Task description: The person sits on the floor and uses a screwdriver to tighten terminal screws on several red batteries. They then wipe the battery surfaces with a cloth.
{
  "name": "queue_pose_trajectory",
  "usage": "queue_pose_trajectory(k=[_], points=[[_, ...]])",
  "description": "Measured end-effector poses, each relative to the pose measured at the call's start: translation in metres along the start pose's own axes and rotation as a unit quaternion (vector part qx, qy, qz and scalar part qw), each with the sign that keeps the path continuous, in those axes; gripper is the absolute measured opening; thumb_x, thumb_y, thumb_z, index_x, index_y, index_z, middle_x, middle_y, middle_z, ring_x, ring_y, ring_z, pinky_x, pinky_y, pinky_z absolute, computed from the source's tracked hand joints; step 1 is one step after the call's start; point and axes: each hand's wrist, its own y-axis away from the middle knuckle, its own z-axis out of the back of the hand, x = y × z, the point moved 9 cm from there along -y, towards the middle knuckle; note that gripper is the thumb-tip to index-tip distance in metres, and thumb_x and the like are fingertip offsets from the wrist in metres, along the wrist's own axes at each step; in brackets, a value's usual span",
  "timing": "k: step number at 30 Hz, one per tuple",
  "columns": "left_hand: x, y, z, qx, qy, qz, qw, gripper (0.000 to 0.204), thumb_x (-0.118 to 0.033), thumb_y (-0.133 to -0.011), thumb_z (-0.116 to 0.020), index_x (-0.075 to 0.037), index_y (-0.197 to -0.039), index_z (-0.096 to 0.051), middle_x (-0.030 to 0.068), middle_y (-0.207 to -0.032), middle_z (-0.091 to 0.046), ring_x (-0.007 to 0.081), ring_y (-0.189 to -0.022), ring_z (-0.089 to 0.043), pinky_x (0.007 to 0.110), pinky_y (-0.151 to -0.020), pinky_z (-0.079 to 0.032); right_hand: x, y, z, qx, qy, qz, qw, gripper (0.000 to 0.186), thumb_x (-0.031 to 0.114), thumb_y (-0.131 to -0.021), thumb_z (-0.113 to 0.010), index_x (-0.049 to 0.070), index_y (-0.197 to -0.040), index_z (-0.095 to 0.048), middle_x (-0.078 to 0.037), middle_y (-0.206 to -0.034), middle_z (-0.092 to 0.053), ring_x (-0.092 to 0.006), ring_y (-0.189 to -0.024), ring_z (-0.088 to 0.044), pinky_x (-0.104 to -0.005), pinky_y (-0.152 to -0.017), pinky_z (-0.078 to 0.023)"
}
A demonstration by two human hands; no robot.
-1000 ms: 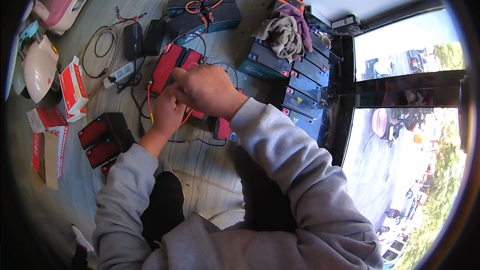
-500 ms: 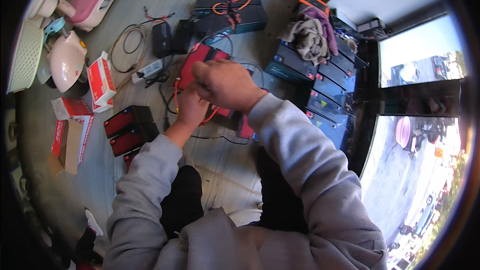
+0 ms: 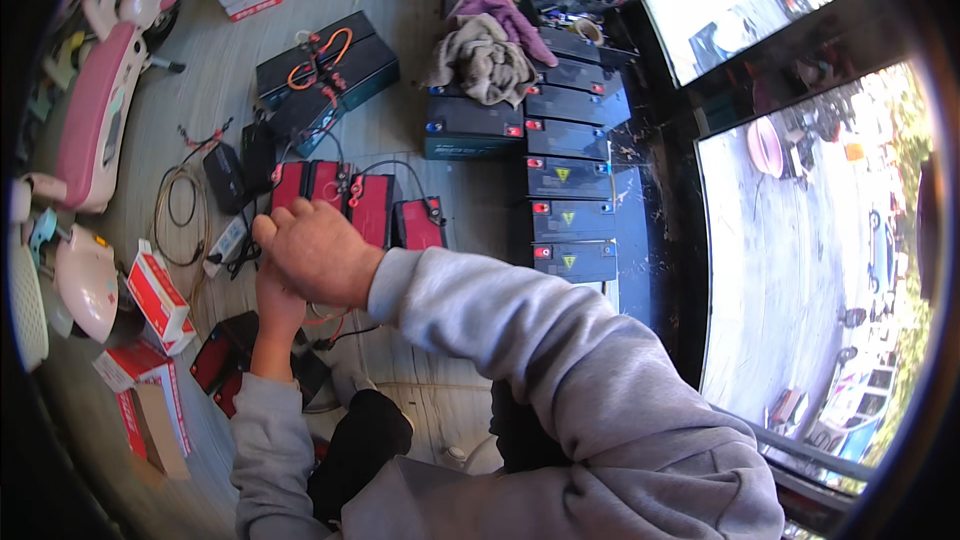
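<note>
Over at the left of the floor (image 3: 210,60) sits a red-and-white carton (image 3: 160,295), and to its right the left hand (image 3: 279,302) is partly covered by the right hand (image 3: 320,255), whose fingers are curled in; from where I stand, I cannot tell whether either one grips anything. Just ahead of the hands and off to their right, the red-topped batteries (image 3: 372,212) sit in a side-by-side row, long axes running roughly away from the person, the right hand being nearer; farther right, well apart, dark batteries (image 3: 568,178) form a column.
</note>
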Motion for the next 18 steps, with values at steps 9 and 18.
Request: queue_pose_trajectory(k=[9, 18], points=[[-0.011, -0.004, 0.003, 0.03, -0.173, 0.012, 0.984, 0.044, -0.02, -0.088, -0.07, -0.005, -0.125, -0.053, 0.0165, -0.124, -0.06, 0.03, -0.118, -0.06, 0.041, -0.095, -0.048, 0.012, 0.009, -0.002, -0.028, 0.064, -0.004, 0.998, 0.032, 0.024, -0.079, -0.068, 0.006, -0.104, -0.058, -0.007, -0.096, -0.064, -0.0227, -0.093, -0.061, -0.0343, -0.076, -0.043], [-0.009, 0.002, 0.014, 0.072, -0.168, 0.02, 0.983, 0.047, -0.018, -0.091, -0.066, -0.002, -0.132, -0.048, 0.0175, -0.128, -0.059, 0.0303, -0.119, -0.059, 0.039, -0.098, -0.046, 0.006, 0.009, -0.026, 0.05, 0.039, -0.056, 0.996, 0.022, 0.024, -0.084, -0.065, 0.01, -0.1, -0.06, -0.006, -0.09, -0.068, -0.0225, -0.085, -0.066, -0.0371, -0.07, -0.04]])
